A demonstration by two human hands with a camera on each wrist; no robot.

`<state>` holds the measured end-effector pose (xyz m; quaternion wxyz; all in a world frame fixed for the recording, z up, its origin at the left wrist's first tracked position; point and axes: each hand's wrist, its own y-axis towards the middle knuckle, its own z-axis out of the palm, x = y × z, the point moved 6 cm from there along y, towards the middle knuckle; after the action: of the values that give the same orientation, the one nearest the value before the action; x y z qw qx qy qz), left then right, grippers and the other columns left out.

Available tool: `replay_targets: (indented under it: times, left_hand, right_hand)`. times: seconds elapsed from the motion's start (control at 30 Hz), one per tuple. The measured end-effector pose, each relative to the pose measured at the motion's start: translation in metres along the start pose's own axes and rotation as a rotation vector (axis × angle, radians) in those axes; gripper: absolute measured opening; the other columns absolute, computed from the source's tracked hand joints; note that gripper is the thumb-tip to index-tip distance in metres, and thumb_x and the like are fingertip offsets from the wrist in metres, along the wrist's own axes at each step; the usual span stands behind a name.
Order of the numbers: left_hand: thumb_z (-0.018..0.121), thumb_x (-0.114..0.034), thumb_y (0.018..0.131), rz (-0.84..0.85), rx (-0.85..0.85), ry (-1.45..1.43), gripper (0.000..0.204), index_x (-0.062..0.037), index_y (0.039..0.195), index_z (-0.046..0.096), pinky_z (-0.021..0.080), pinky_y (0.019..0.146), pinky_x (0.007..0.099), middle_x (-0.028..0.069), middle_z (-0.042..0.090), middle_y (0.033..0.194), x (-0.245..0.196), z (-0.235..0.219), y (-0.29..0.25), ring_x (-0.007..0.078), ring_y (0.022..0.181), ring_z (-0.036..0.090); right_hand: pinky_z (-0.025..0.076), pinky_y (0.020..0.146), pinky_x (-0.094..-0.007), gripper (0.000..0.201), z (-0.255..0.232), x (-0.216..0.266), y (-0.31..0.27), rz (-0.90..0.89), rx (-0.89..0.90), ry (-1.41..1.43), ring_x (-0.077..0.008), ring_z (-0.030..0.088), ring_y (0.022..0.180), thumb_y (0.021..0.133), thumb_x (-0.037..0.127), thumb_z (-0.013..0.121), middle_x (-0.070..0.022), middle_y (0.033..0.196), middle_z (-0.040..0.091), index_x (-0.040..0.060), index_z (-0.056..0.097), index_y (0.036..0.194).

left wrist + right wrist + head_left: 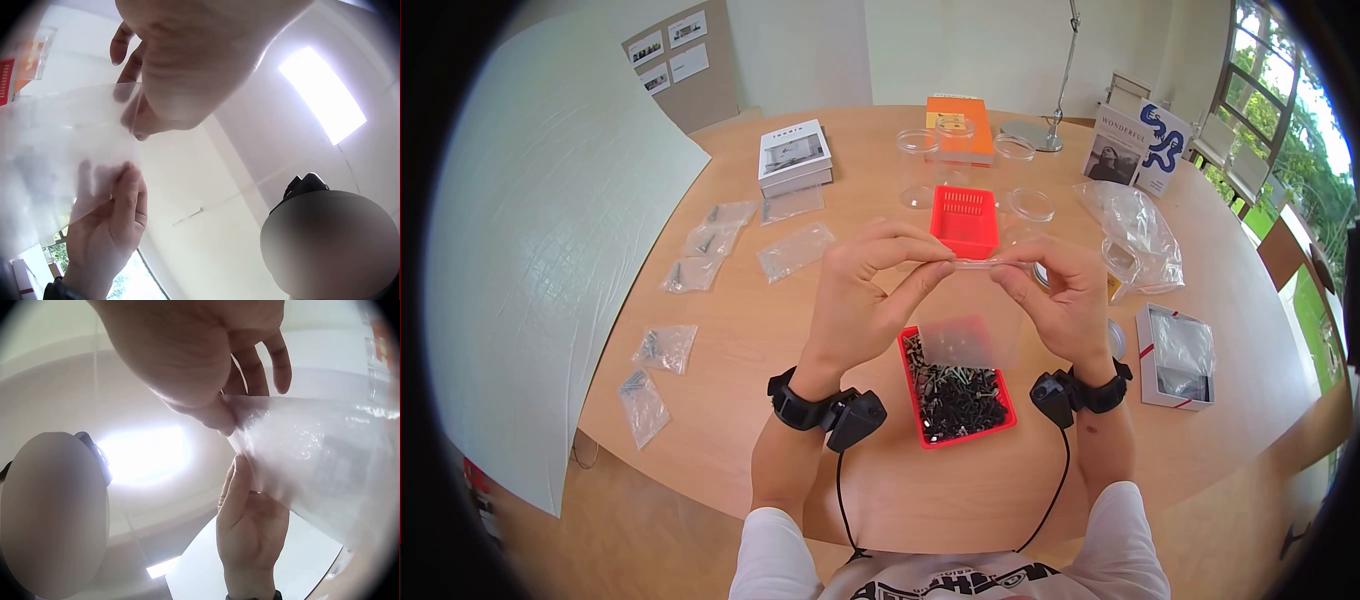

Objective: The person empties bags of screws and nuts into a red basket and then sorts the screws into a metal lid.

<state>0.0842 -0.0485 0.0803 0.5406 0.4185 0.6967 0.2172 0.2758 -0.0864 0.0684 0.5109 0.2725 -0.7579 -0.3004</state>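
Observation:
A clear plastic bag (990, 345) hangs between my two hands in the head view, above the table. My left hand (870, 285) pinches the left part of its top edge between thumb and fingers. On the right part of the same edge, my right hand (1062, 290) pinches in the same way. Both wrist views show the bag (56, 144) spread from the fingertips, cloudy and see-through, with a faint dark patch in it. Below it stands a red tray (972, 437) full of dark and silver screws (960, 405), its far part seen through the bag.
A second red basket (965, 235) stands just beyond my hands, among clear round containers (917, 142). Small bags of screws (665, 347) lie at the left, near a flat bag (796, 252). A crumpled plastic bag (1140, 240) and a white box (1145, 365) are at the right.

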Motion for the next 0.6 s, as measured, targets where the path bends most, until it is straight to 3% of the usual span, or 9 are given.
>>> replay_targets:
  times: [0.13,0.33,0.43,0.6]
  left_hand:
    - [0.076,0.003,0.078,0.014,-0.041,0.018,0.015,-0.0029,0.092,0.076,0.053,0.075,0.0319,0.0070,0.072,0.086,-0.002,-0.002,0.000,0.0206,0.085,0.067]
    - [0.074,0.006,0.078,0.104,0.007,0.090,0.014,-0.0018,0.088,0.069,0.052,0.072,0.0330,0.0081,0.069,0.089,-0.010,0.002,0.001,0.0230,0.082,0.066]
    - [0.074,0.010,0.076,0.190,0.027,0.114,0.017,-0.0015,0.087,0.067,0.050,0.068,0.0302,0.0082,0.069,0.086,-0.012,0.010,0.000,0.0203,0.076,0.065]
    - [0.075,0.005,0.079,0.209,0.005,0.145,0.014,-0.0018,0.086,0.066,0.051,0.061,0.0340,0.0087,0.066,0.086,-0.019,0.010,-0.002,0.0241,0.075,0.065]
  right_hand:
    - [0.049,0.073,-0.0267,0.009,0.005,-0.004,-0.001,0.059,-0.040,0.074,-0.0137,0.064,0.080,0.088,0.004,0.072,-0.0059,0.085,0.070,0.0006,0.072,0.096]
    - [0.049,0.071,-0.0274,0.010,0.009,-0.004,-0.001,-0.019,-0.033,0.040,-0.0137,0.063,0.078,0.087,0.001,0.071,-0.0061,0.085,0.069,0.0000,0.071,0.096]
    - [0.049,0.069,-0.0276,0.009,0.013,0.004,0.000,-0.071,-0.019,-0.009,-0.0136,0.062,0.076,0.086,-0.001,0.070,-0.0061,0.084,0.068,-0.0001,0.071,0.095]
    - [0.049,0.067,-0.0269,0.010,0.012,0.005,-0.004,-0.045,-0.054,-0.004,-0.0143,0.063,0.072,0.086,-0.003,0.068,-0.0072,0.083,0.068,-0.0011,0.070,0.095]
